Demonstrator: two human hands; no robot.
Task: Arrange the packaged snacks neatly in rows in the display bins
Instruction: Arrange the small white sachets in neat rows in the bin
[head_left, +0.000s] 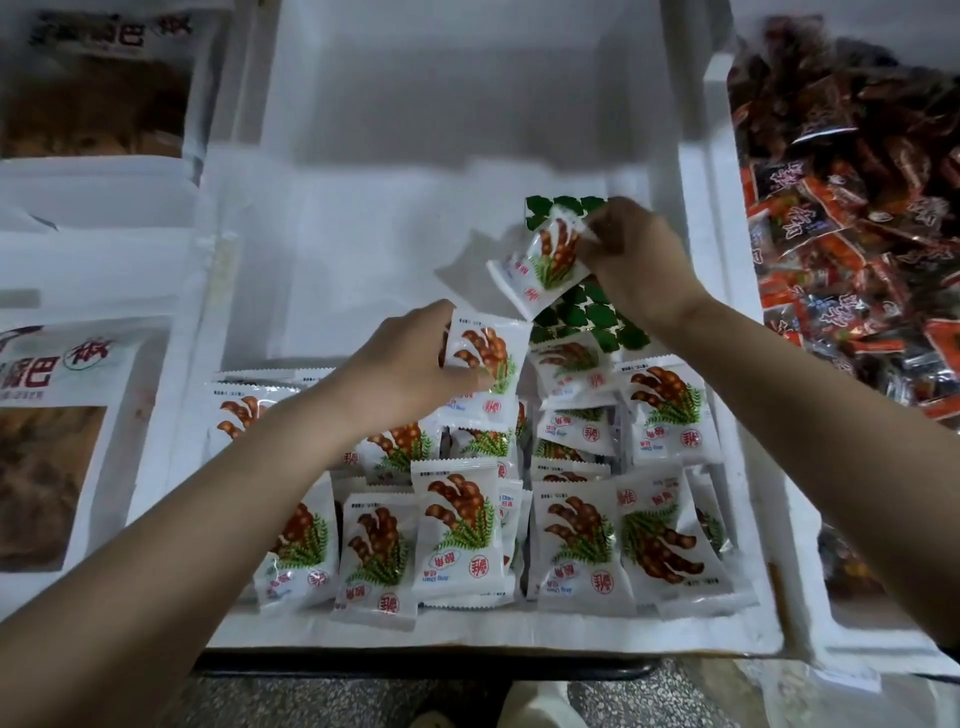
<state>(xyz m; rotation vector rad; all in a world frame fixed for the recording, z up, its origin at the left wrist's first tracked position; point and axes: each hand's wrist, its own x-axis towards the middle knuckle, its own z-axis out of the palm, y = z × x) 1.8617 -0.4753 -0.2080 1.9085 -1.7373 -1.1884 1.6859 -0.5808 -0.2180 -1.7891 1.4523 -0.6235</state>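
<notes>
**Front rows forming, back half unfilled**

Nearest you, just inside the front rim of the white bin (467, 636), a row of snack packets (457, 530) stands roughly side by side. Several lean or overlap, and the one at the right end is turned upside down. By my reading, that row needs straightening. Behind it the packets are looser, piled at mixed angles rather than lined up.

Your left hand (405, 358) grips one packet (485, 353) above the middle of the pile, fingers curled round its edge. Further back, your right hand (639, 265) pinches a second packet (540, 260) by its top corner and holds it tilted, clear of the pile.

The packets are small white pillow pouches with crimped ends, brown pods and green fronds printed on the front. A few green-printed pieces (592, 317) lie under your right hand.

Beyond that, the bin floor (389, 234) holds nothing, so I judge the job under half done.
</notes>
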